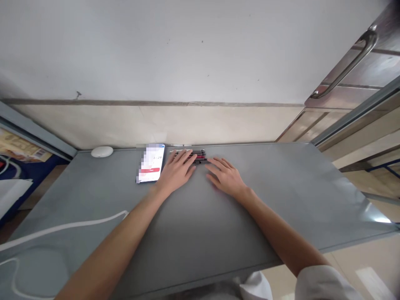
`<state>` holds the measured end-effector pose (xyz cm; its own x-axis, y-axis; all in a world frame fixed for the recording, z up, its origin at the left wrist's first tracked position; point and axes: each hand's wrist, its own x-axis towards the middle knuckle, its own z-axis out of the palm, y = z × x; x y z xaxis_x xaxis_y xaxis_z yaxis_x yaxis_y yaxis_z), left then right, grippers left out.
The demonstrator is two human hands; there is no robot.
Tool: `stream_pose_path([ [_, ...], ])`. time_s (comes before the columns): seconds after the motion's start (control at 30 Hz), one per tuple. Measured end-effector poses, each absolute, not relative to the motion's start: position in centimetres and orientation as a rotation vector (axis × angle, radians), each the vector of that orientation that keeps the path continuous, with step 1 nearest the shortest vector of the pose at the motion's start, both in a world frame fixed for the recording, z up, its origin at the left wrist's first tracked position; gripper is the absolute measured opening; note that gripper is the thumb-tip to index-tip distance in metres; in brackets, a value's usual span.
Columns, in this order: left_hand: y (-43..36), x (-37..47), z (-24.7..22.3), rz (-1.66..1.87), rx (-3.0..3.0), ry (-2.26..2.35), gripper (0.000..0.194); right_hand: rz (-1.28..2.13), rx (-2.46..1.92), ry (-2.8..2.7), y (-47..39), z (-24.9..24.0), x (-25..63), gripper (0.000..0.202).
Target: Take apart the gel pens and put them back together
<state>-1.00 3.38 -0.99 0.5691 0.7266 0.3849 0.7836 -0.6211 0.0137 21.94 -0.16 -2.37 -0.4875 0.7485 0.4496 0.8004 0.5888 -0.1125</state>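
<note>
Several dark pens point(200, 153), one with a red part, lie side by side near the back edge of the grey table point(200, 233). My left hand point(176, 170) rests over their left part with its fingers spread and covers much of them. Just right of the pens' ends, my right hand point(225, 176) lies with its fingers apart, its fingertips close to the tips. Whether those fingertips touch a pen is too small to tell. A phone point(151, 164) with a lit screen lies left of my left hand.
A white rounded case point(101, 151) sits at the back left. A white cable point(68, 226) runs over the left of the table. Behind stands a wall, with a metal door handle point(346, 71) at the right. Papers point(14, 193) are at the far left.
</note>
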Motion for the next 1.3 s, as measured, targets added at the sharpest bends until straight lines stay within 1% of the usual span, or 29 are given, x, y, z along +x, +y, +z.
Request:
stream_pose_path([
  [0.17, -0.2, -1.0, -1.0, -0.522, -2.665, -1.32, 0.045, -0.089, -1.219, -2.438, -2.2, -2.8, 22.4, 0.041],
  [0.27, -1.5, -1.3, -1.6, -0.453, -2.72, -1.348, 0.05, -0.045, -1.223, -2.468, -2.6, -3.1, 22.4, 0.046],
  [0.4, -2.0, -1.7, -2.6, -0.372, -2.775, -1.372, 0.054, -0.003, -1.205, -2.504, -2.6, -3.4, 22.5, 0.05],
  [0.63, -2.1, -1.7, -3.0, -0.336, -2.783, -1.382, 0.055, 0.013, -1.233, -2.504, -2.6, -3.3, 22.4, 0.051],
  [0.83, -1.7, -1.1, -2.2, -0.43, -2.741, -1.301, 0.047, 0.003, -1.218, -2.481, -2.6, -3.2, 22.4, 0.049],
  [1.03, 0.7, -0.2, -1.3, -0.465, -2.603, -1.314, 0.036, -0.009, -1.209, -2.45, -2.2, -3.2, 22.4, 0.042],
  [1.3, 2.6, 0.2, -1.6, -0.472, -2.579, -1.307, 0.032, 0.06, -1.169, -2.396, -1.8, -3.0, 22.5, 0.035],
])
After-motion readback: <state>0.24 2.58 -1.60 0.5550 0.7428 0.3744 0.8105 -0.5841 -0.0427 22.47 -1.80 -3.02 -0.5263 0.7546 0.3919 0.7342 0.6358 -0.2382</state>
